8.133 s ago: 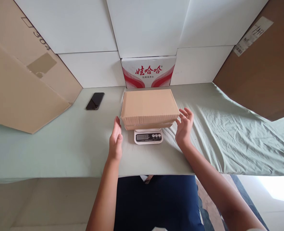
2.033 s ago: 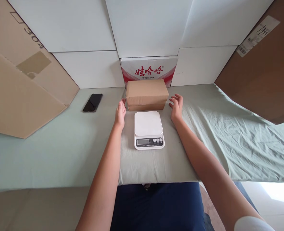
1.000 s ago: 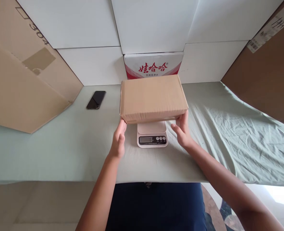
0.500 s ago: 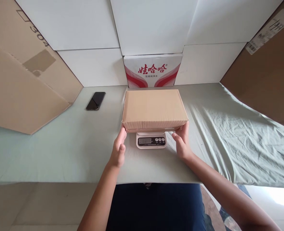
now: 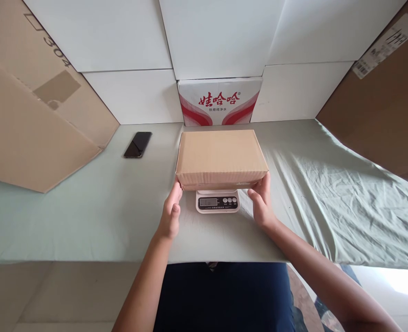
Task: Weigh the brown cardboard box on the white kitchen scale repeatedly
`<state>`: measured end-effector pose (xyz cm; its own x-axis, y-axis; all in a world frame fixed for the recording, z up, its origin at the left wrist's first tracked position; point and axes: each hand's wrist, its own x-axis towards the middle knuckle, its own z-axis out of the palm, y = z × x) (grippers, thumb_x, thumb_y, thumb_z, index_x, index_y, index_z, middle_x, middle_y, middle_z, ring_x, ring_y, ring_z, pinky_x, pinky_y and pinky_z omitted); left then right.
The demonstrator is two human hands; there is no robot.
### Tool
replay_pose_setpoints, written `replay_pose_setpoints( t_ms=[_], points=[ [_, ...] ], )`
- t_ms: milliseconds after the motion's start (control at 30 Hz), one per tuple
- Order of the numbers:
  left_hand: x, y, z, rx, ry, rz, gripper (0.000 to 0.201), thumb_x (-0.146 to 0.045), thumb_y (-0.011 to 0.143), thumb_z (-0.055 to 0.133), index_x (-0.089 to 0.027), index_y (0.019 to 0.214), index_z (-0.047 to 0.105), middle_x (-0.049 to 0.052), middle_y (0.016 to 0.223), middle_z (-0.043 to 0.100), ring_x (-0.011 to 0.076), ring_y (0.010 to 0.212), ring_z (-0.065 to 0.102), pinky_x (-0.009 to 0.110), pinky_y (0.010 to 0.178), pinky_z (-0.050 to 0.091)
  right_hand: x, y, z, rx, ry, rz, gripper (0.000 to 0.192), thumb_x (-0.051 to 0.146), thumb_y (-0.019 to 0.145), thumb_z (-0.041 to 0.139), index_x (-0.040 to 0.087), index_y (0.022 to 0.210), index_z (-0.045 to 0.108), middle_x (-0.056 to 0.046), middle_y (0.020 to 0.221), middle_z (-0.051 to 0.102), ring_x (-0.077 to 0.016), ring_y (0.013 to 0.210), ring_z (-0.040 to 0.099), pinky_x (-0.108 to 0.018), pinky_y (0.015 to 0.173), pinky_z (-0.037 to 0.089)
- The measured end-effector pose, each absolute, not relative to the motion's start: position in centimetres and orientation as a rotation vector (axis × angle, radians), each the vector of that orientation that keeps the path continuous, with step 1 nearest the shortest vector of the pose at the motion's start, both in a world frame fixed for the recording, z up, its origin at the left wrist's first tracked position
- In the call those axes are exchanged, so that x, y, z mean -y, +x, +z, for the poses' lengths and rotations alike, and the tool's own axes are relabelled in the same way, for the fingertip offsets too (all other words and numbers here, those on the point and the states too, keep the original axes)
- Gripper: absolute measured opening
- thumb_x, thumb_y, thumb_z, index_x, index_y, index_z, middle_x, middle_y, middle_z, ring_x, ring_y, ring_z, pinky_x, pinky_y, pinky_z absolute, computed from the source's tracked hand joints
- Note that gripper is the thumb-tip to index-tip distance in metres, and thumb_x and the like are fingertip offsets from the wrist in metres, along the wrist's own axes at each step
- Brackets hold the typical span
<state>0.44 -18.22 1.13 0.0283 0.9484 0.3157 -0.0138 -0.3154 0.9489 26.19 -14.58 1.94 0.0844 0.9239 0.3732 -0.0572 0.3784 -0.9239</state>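
A plain brown cardboard box point(image 5: 221, 157) lies flat on top of a small white digital scale point(image 5: 217, 201), covering its platform; only the scale's display and buttons show at the front. My left hand point(image 5: 171, 212) touches the box's near left corner with its fingertips. My right hand point(image 5: 261, 203) holds the near right corner, fingers under the edge. Both hands are still on the box.
A black phone point(image 5: 138, 144) lies at the back left on the pale green cloth point(image 5: 86, 207). A red-and-white printed carton point(image 5: 220, 101) stands against the white wall behind the box. Large cardboard sheets lean at the left point(image 5: 34, 115) and right point(image 5: 380, 92).
The box, lifted from the back of the table a second ago, has come down onto the scale. Over the last half second it settled slightly; my hands stayed at its near corners.
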Motion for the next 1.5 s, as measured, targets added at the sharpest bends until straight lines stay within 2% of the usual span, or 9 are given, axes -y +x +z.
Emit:
replay_pose_setpoints(
  t_ms=[100, 200, 333, 633, 867, 1033, 1267, 1500],
  points=[
    [18.1, 0.3, 1.5, -1.004, 1.378, 1.518, 0.091, -0.082, 0.090, 0.037, -0.028, 0.163, 0.031, 0.005, 0.175, 0.021, 0.0323, 0.162, 0.016, 0.047, 0.133, 0.017, 13.7, 27.2, 2.6, 1.025, -0.907, 0.847, 0.066, 0.051, 0.083, 0.061, 0.039, 0.146, 0.042, -0.002, 0.161, 0.043, -0.0306, 0.157, 0.034, -0.062, 0.128, 0.024],
    [17.8, -0.1, 1.6, -0.990, 1.309, 1.620, 0.084, -0.081, 0.091, 0.035, -0.032, 0.160, 0.037, 0.000, 0.175, 0.023, 0.0290, 0.163, 0.015, 0.044, 0.133, 0.017, 12.6, 28.7, 3.5, 0.803, -0.926, 0.791, 0.057, 0.049, 0.082, 0.056, 0.038, 0.138, 0.050, -0.002, 0.157, 0.049, -0.0287, 0.156, 0.037, -0.061, 0.130, 0.019],
    [17.5, -0.5, 1.4, -0.972, 1.287, 1.661, 0.080, -0.080, 0.091, 0.037, -0.035, 0.157, 0.042, -0.001, 0.173, 0.028, 0.0275, 0.163, 0.017, 0.043, 0.133, 0.017, 11.9, 29.7, 4.1, 0.659, -0.962, 0.833, 0.047, 0.050, 0.081, 0.053, 0.035, 0.126, 0.056, -0.003, 0.147, 0.056, -0.0273, 0.151, 0.046, -0.059, 0.129, 0.022],
    [17.5, -0.6, 1.4, -0.989, 1.282, 1.667, 0.079, -0.080, 0.091, 0.036, -0.036, 0.157, 0.042, -0.001, 0.173, 0.029, 0.0265, 0.163, 0.017, 0.043, 0.133, 0.017, 11.5, 29.3, 3.6, 0.564, -0.970, 0.888, 0.047, 0.049, 0.078, 0.056, 0.028, 0.120, 0.057, -0.007, 0.132, 0.060, -0.0253, 0.142, 0.052, -0.051, 0.128, 0.029],
    [17.4, -0.6, 1.3, -0.994, 1.287, 1.656, 0.079, -0.080, 0.092, 0.033, -0.036, 0.157, 0.042, -0.001, 0.173, 0.029, 0.0264, 0.163, 0.019, 0.042, 0.133, 0.018, 11.2, 29.4, 3.5, 0.484, -0.993, 0.919, 0.039, 0.048, 0.078, 0.055, 0.028, 0.110, 0.060, -0.004, 0.117, 0.062, -0.0233, 0.129, 0.058, -0.053, 0.127, 0.031],
    [17.4, -0.6, 1.3, -1.007, 1.285, 1.651, 0.080, -0.081, 0.092, 0.034, -0.036, 0.157, 0.043, 0.000, 0.173, 0.029, 0.0270, 0.162, 0.019, 0.043, 0.132, 0.019, 11.1, 29.3, 3.3, 0.477, -0.974, 0.952, 0.038, 0.047, 0.078, 0.056, 0.027, 0.110, 0.061, -0.004, 0.114, 0.062, -0.0219, 0.125, 0.060, -0.051, 0.127, 0.030],
    [17.4, -0.6, 1.2, -1.046, 1.274, 1.648, 0.085, -0.083, 0.089, 0.036, -0.033, 0.157, 0.043, 0.003, 0.173, 0.029, 0.0289, 0.162, 0.020, 0.044, 0.132, 0.020, 10.9, 29.6, 2.6, 0.511, -0.996, 0.954, 0.033, 0.047, 0.080, 0.055, 0.029, 0.107, 0.061, -0.003, 0.111, 0.066, -0.0236, 0.121, 0.062, -0.056, 0.123, 0.035],
    [17.4, -0.5, 1.2, -1.016, 1.288, 1.650, 0.082, -0.082, 0.090, 0.038, -0.035, 0.157, 0.044, 0.002, 0.173, 0.028, 0.0292, 0.162, 0.021, 0.045, 0.132, 0.021, 10.8, 29.6, 2.5, 0.522, -0.982, 0.974, 0.036, 0.048, 0.080, 0.056, 0.027, 0.108, 0.061, -0.003, 0.110, 0.065, -0.0227, 0.117, 0.062, -0.052, 0.121, 0.037]
  ],
)
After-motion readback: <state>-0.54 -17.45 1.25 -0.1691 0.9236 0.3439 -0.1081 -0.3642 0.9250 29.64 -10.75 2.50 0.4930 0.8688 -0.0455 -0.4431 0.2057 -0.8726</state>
